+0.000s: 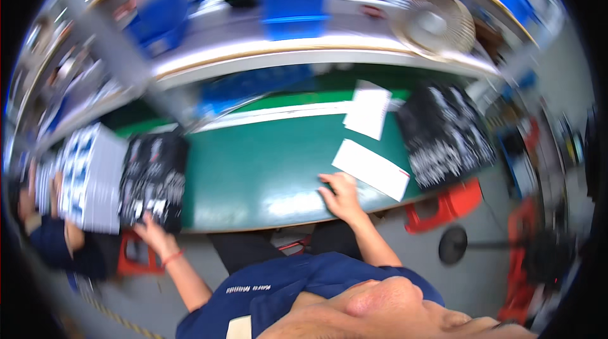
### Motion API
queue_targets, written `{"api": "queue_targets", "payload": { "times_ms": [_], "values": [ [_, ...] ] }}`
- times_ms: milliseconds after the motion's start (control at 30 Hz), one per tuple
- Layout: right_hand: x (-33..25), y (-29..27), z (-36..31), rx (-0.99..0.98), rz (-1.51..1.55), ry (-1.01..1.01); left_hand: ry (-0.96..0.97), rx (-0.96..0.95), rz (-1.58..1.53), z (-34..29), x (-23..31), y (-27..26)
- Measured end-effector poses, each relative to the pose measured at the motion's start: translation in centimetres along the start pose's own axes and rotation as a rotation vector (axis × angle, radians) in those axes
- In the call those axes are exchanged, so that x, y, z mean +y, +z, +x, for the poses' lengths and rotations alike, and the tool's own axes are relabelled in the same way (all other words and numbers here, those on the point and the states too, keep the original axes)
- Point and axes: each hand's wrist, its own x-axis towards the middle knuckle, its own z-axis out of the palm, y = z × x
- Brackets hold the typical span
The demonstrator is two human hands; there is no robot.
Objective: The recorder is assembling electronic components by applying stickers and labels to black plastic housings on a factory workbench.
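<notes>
My left hand [154,238] is at the near edge of a stack of black printed packages [153,177] on the left of the green tabletop [266,162]. Its fingers reach up against that stack, apart from one another. A red band circles the left wrist. On the table's front part rests my right hand [342,196], fingers apart and nothing in them. Just beyond it lies a white sheet [372,169], with a second white sheet [368,110] farther back. Another stack of black packages [445,135], blurred, stands on the right of the table.
Left of the black stack is a tall pile of white boxes [101,177], with another person's arm [71,236] beside it. A shelf [329,54] spans the back, holding a blue bin [294,10] and a fan [434,22]. Red stools [446,205] stand by the table.
</notes>
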Motion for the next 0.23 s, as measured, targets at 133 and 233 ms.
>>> {"api": "queue_targets", "payload": {
  "times_ms": [133,233],
  "values": [
    [-0.7,-0.6,-0.5,-0.008,-0.052,-0.002,-0.047,-0.029,-0.072,5.7,-4.1,-3.3],
    [-0.7,-1.2,-1.1,-0.008,-0.061,0.028,-0.036,-0.14,-0.105,5.9,-3.4,-1.7]
  ]
}}
